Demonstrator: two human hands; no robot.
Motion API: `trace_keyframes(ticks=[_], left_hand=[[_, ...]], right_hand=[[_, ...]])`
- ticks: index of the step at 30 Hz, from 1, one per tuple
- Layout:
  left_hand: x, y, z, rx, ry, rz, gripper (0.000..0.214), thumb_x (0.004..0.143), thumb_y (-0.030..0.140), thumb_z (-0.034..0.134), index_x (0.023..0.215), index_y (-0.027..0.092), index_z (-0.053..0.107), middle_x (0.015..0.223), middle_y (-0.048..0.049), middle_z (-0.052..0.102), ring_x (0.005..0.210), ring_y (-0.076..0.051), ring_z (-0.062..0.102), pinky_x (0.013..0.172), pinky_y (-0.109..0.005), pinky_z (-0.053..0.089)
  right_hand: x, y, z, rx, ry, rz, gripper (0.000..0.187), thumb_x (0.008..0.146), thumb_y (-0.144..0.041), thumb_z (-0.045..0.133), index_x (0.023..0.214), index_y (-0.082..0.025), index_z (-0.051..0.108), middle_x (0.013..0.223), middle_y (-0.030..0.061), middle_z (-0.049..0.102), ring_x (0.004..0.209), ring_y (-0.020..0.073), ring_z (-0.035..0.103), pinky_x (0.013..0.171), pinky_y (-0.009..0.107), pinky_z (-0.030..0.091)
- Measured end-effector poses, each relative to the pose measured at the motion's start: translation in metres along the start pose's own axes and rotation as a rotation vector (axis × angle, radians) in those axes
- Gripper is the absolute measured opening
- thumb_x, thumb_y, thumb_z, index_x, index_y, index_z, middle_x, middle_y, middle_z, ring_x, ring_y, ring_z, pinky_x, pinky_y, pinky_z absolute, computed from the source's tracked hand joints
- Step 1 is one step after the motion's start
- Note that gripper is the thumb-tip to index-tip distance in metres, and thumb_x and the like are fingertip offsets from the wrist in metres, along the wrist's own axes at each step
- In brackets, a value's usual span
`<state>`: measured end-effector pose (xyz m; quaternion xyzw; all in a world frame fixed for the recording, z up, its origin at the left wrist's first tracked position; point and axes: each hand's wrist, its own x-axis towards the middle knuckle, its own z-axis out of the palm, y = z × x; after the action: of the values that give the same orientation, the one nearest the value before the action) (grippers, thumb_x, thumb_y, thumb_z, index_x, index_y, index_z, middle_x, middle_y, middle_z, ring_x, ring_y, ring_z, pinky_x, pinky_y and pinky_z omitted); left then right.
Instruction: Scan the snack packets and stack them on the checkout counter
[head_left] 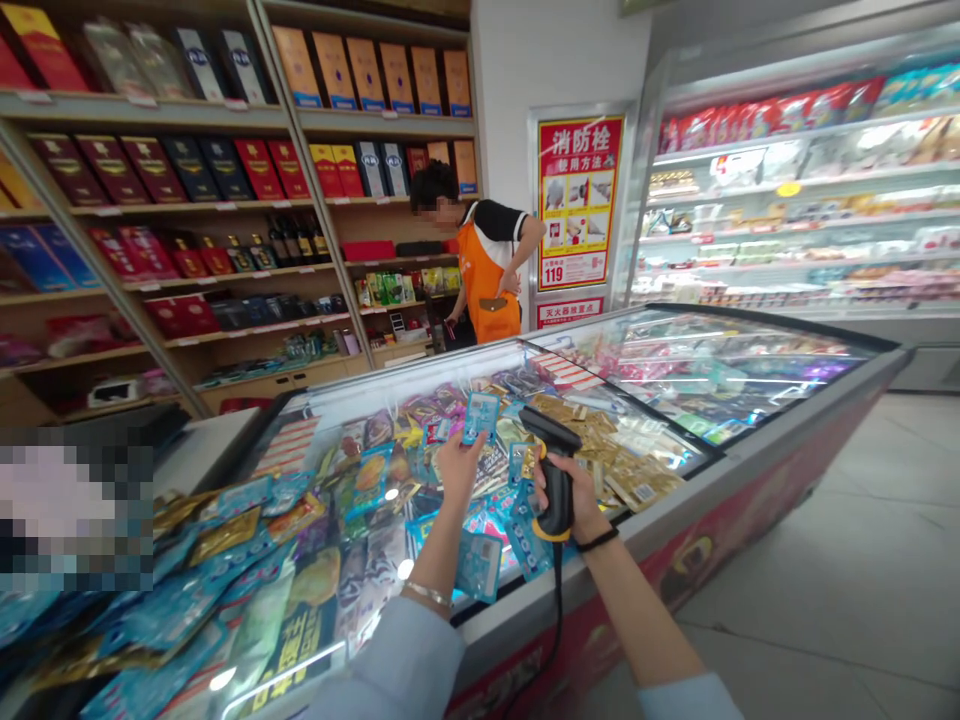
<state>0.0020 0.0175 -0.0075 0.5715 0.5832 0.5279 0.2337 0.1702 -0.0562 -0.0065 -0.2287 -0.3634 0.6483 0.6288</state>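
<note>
My left hand pinches a small light-blue packet and holds it upright over the chest freezer. My right hand grips a black barcode scanner with a yellow band, its head turned toward the packet. The scanner's black cable hangs down the freezer's front. Beneath both hands the freezer is full of colourful frozen-food packets under a glass lid.
A person in an orange apron stands beyond the freezer by wooden shelves of boxed bottles. An open refrigerated display runs along the right. A red fire-hydrant notice hangs on the wall. The tiled floor lies to my right.
</note>
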Motion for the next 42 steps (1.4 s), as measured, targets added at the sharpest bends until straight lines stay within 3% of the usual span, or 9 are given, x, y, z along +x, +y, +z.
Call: trace_keyframes(ticks=[7,16,26,42], left_hand=[[0.002,-0.003,-0.004,0.057,0.039,0.004,0.036,0.074,0.053,0.059,0.062,0.019,0.06,0.05,0.0009,0.056,0.055,-0.016,0.054,0.058,-0.025,0.036],[0.003,-0.007,-0.002,0.064,0.043,-0.01,0.036,0.076,0.053,0.058,0.063,0.019,0.06,0.052,0.0007,0.057,0.055,-0.015,0.054,0.059,-0.025,0.036],[0.002,-0.003,-0.009,0.132,0.184,0.058,0.031,0.08,0.047,0.056,0.069,0.02,0.061,0.06,-0.0001,0.06,0.061,-0.016,0.055,0.065,-0.026,0.038],[0.006,-0.011,-0.006,0.099,0.197,0.076,0.026,0.078,0.044,0.059,0.074,0.019,0.065,0.064,-0.0003,0.062,0.061,-0.016,0.056,0.067,-0.026,0.041]], right_hand=[[0.001,0.003,-0.004,0.01,-0.015,-0.017,0.028,0.07,-0.044,0.065,0.078,-0.019,0.057,0.052,-0.0044,0.053,0.032,0.0104,0.047,0.032,0.022,0.036],[-0.004,0.002,-0.001,0.001,-0.151,0.078,0.026,0.073,-0.041,0.063,0.086,-0.019,0.058,0.052,-0.0052,0.053,0.03,0.0095,0.045,0.033,0.021,0.032],[-0.008,0.002,0.0,-0.014,-0.156,0.069,0.026,0.072,-0.041,0.065,0.085,-0.019,0.058,0.051,-0.0049,0.054,0.03,0.0097,0.046,0.033,0.02,0.032],[-0.006,0.008,-0.006,0.024,-0.195,0.043,0.025,0.076,-0.037,0.064,0.091,-0.018,0.059,0.053,-0.0044,0.057,0.031,0.0095,0.049,0.031,0.018,0.036]])
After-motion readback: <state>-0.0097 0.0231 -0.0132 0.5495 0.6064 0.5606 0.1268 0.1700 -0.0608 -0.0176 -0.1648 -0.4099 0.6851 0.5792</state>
